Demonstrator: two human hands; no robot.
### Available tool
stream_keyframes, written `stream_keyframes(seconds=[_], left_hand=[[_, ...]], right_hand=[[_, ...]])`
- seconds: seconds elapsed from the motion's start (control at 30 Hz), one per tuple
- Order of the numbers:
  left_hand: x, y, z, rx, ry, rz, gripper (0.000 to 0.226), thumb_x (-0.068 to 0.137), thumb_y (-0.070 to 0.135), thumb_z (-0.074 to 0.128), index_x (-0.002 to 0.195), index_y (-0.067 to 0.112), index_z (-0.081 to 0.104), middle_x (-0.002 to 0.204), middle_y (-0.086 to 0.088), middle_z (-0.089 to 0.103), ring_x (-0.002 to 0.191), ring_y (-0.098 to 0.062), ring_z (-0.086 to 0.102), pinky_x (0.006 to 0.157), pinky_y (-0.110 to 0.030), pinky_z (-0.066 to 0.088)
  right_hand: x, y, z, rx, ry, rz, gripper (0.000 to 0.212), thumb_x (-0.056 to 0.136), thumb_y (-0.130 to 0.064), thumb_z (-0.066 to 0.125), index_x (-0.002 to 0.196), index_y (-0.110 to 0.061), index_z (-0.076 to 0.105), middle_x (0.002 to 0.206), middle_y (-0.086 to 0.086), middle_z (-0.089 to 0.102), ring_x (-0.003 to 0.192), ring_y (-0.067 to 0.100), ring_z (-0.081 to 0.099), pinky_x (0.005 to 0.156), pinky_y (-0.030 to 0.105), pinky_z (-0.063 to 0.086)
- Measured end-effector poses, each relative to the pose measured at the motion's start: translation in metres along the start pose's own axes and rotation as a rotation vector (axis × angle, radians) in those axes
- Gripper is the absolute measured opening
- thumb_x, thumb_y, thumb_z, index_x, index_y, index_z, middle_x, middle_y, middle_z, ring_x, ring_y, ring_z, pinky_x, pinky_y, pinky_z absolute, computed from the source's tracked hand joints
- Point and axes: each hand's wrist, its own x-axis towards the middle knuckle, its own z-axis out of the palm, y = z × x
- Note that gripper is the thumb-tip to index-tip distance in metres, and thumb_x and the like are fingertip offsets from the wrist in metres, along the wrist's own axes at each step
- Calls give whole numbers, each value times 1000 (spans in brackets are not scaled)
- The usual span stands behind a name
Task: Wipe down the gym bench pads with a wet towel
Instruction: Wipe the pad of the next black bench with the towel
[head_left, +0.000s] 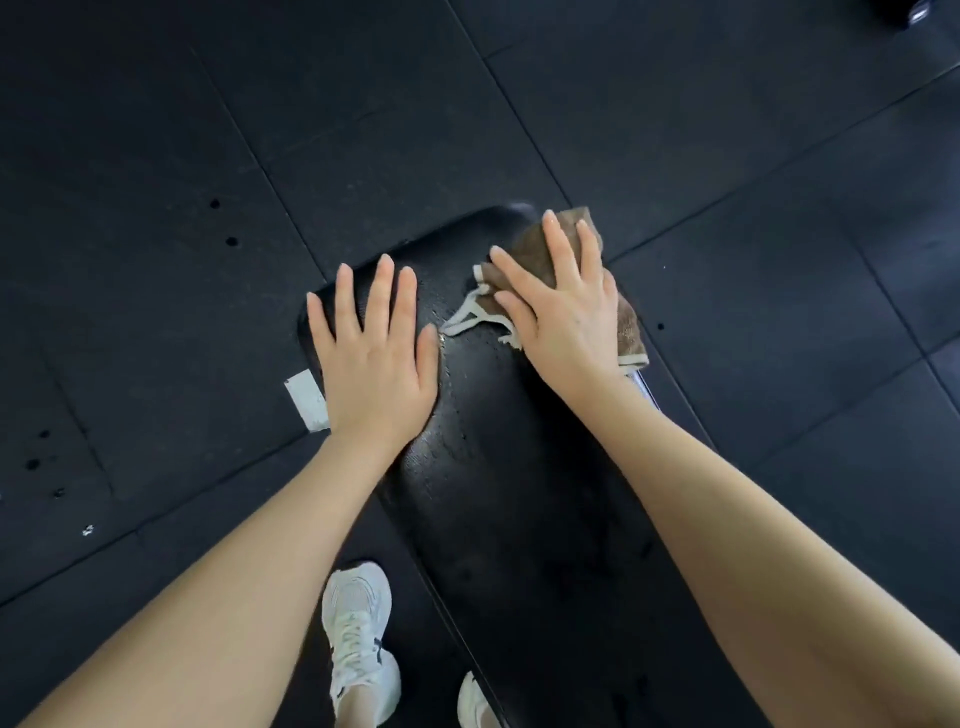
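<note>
A long black bench pad (498, 493) runs from the lower right up to the middle of the view, its surface glistening wet. A brown towel with pale trim (537, 254) lies on the pad's far right corner. My right hand (561, 306) presses flat on the towel, fingers spread. My left hand (374, 343) rests flat on the pad's left edge, fingers apart, holding nothing.
Black rubber floor tiles (156, 312) surround the bench. A strip of grey tape (307, 400) sticks to the floor just left of my left hand. My white sneakers (358, 639) stand beside the pad's near left side.
</note>
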Motion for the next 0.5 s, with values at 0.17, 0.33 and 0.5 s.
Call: stream_keyframes(seconds=[0.17,0.33,0.5], left_hand=[[1,2,-3,19,-36,-10,56,96,39,22,146,15,27,154,-6,26,141,-38,17,112,-58,8],[-2,5,-7,-5,-43,-1,57,96,40,21,146,14,26,155,-7,25,142,-38,15,112,-59,8],[-2,2,1,-33,11,17,55,97,39,24,147,14,26,155,-6,24,142,-38,14,112,-57,6]], right_hand=[[-157,48,-32,52,-17,27,38,101,-41,32,128,-31,56,151,14,34,132,47,35,93,57,43],[-237,44,-54,7,-74,114,39,102,-44,26,128,-32,51,150,14,34,134,50,29,98,66,33],[-92,-12,-12,-63,73,82,41,92,-38,40,124,-26,63,144,15,45,132,49,36,98,69,31]])
